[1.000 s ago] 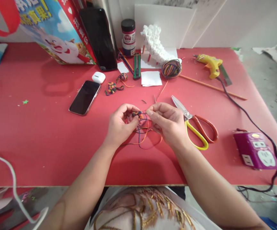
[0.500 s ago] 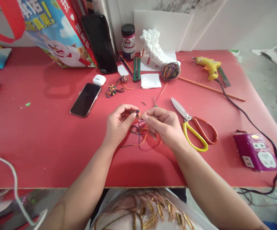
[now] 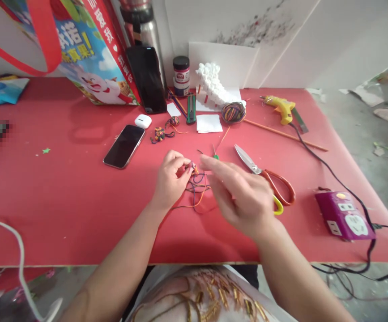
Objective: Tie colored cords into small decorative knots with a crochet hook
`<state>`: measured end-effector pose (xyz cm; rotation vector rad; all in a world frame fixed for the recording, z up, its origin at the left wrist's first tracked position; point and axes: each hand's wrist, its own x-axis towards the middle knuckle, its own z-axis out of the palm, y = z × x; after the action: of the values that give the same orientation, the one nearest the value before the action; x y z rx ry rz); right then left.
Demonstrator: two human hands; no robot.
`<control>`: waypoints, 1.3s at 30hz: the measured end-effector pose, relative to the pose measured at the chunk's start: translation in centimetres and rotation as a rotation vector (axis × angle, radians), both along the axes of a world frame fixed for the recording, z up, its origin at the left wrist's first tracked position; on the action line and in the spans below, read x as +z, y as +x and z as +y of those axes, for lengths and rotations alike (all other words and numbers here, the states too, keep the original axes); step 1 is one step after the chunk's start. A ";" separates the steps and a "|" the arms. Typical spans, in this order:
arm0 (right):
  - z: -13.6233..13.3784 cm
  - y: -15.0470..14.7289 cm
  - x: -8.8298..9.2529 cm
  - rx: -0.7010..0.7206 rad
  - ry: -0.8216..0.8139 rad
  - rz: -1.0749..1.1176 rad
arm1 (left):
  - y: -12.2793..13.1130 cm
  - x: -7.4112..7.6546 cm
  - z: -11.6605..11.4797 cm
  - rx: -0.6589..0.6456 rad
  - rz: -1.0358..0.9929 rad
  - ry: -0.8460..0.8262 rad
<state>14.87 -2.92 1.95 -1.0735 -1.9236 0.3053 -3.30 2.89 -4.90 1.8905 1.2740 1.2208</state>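
My left hand (image 3: 174, 178) is closed, its thumb and fingertips pinching a small knotted piece of multicoloured cord (image 3: 194, 170). Loose orange, blue and dark cord ends (image 3: 198, 190) trail from it over the red tabletop. My right hand (image 3: 239, 192) is raised just right of the piece, nearer the camera and somewhat blurred. Its fingers stretch forward, with the thumb apart below, and I see nothing between them. Large scissors (image 3: 252, 165) with red and yellow handles lie partly hidden behind this hand. A thin tool with a green handle (image 3: 216, 156) lies beyond the fingertips.
Farther back are a multicoloured cord ball (image 3: 233, 112), a finished-looking knotted piece (image 3: 159, 134), a green cutter (image 3: 191, 109) and white paper (image 3: 209, 123). A phone (image 3: 124, 146) lies left. At right are a yellow glue gun (image 3: 283, 108) and a purple power socket (image 3: 344, 214) with cable.
My right hand has come away from the knotted piece, rising toward the camera and rightward, with its fingers straightening. My left hand keeps its pinch. The whole view has shifted slightly.
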 end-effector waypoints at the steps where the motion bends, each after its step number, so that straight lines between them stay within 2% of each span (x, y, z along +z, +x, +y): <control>1: -0.6 0.8 0.6 -0.083 0.010 -0.033 | 0.0 0.1 0.1 -0.010 -0.046 -0.023; 3: -1.7 3.1 1.0 -0.252 -0.054 -0.127 | 0.0 0.3 0.1 -0.016 -0.145 -0.097; 6: -3.2 7.1 -0.6 -0.480 -0.162 -0.457 | 0.0 0.7 0.1 0.008 -0.282 -0.271; 10: -4.1 10.5 -4.0 -0.515 -0.399 -0.731 | 0.0 0.7 -0.1 0.012 -0.374 -0.402; 13: -3.6 10.5 -4.3 -0.548 -0.537 -0.853 | 0.0 0.4 -0.1 0.023 -0.348 -0.337; 18: -1.8 9.6 -2.6 -0.567 -0.801 -0.821 | 0.1 0.2 0.1 0.052 -0.375 -0.270; 21: -1.5 9.7 -3.0 -0.584 -0.810 -0.829 | 0.1 0.4 0.0 0.068 -0.402 -0.282; 23: -1.6 10.2 -3.7 -0.634 -0.782 -0.826 | 0.1 0.7 0.0 0.069 -0.446 -0.355; 26: -2.1 11.1 -4.6 -0.679 -0.750 -0.624 | 0.3 1.1 -0.2 0.066 -0.555 -0.518; 28: -3.1 11.3 -4.7 -0.591 -0.764 -0.242 | 0.4 1.3 -0.2 0.068 -0.607 -0.580; 30: -4.4 10.7 -4.5 -0.332 -0.833 0.269 | 0.5 1.5 -0.3 0.064 -0.655 -0.597; 32: -5.9 9.2 -4.1 -0.027 -0.959 0.654 | 0.5 1.7 -0.2 0.045 -0.706 -0.608; 35: -7.5 6.2 -3.6 0.304 -1.126 0.927 | 0.4 1.8 -0.2 0.025 -0.759 -0.645; 37: -7.8 4.6 -3.5 0.430 -1.211 0.945 | 0.4 1.8 -0.1 0.019 -0.780 -0.669; 39: -7.6 3.5 -3.7 0.473 -1.255 0.941 | 0.3 1.8 -0.1 0.014 -0.805 -0.681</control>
<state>18.41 -10.52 -1.71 -0.8464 -0.9439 2.0446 -3.02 2.82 -3.12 0.7763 1.0392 1.1615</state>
